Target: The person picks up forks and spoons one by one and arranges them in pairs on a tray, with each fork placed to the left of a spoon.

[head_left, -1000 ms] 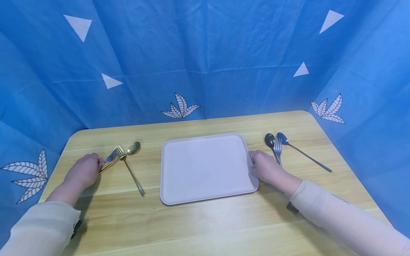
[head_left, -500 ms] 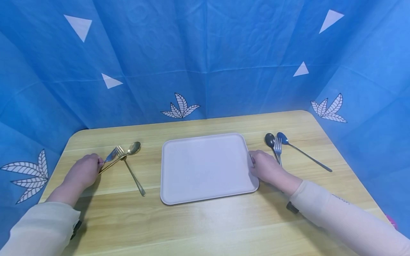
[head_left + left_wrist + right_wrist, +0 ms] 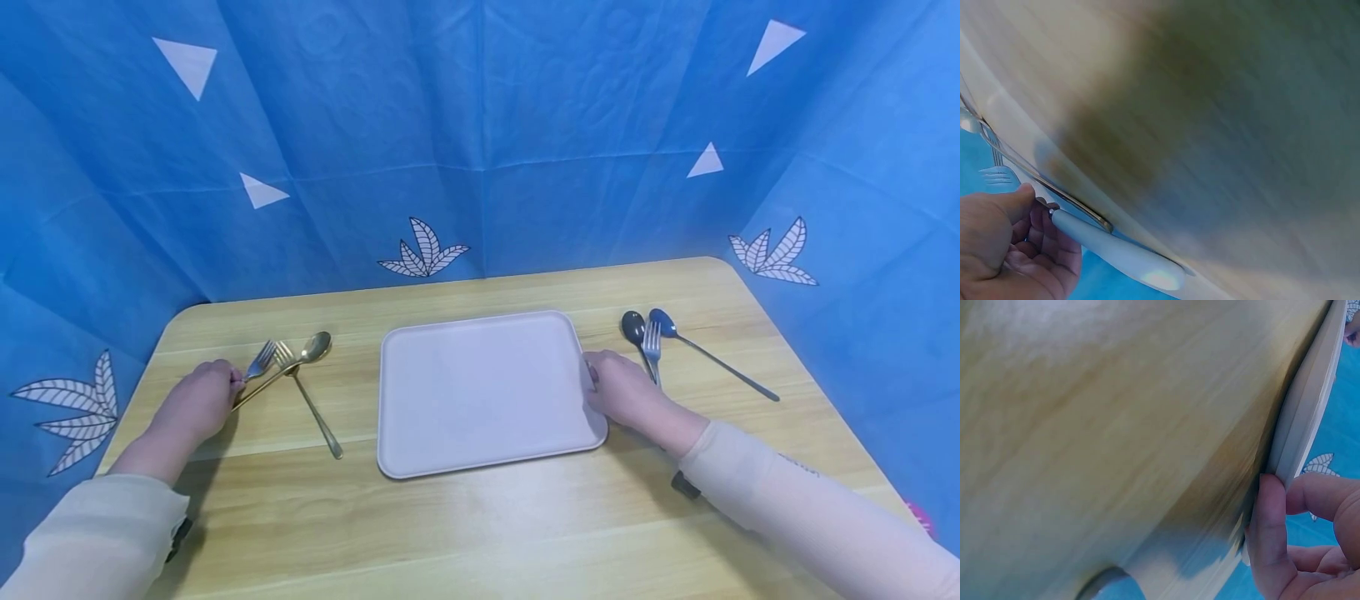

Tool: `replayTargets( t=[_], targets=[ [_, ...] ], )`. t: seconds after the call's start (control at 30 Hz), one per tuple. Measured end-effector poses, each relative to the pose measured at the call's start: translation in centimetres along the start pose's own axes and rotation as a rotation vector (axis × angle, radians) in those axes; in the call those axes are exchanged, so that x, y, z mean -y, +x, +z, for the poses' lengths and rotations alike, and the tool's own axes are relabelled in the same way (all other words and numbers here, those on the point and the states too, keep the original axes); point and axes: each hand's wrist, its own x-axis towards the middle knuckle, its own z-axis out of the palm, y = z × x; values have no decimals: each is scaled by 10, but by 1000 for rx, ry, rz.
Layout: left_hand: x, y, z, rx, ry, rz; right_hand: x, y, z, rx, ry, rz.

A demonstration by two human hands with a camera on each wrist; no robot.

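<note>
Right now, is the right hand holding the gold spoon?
No, the right hand grips the right edge of the rectangular tray, while the gold spoon lies near the left hand.

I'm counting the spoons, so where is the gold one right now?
In the head view, the gold spoon lies on the left side of the table, crossing the gold fork, between the left hand and the tray.

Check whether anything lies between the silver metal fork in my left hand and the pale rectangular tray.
Yes: the gold metal spoon and gold metal fork lie crossed between the silver fork and the tray.
</note>
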Motion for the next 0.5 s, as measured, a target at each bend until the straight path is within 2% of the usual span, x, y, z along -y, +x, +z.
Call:
replayTargets(
  t=[0.5],
  targets=[
    [-4, 0, -4, -40, -21, 2, 1, -1, -1, 11, 10, 6]
  ],
)
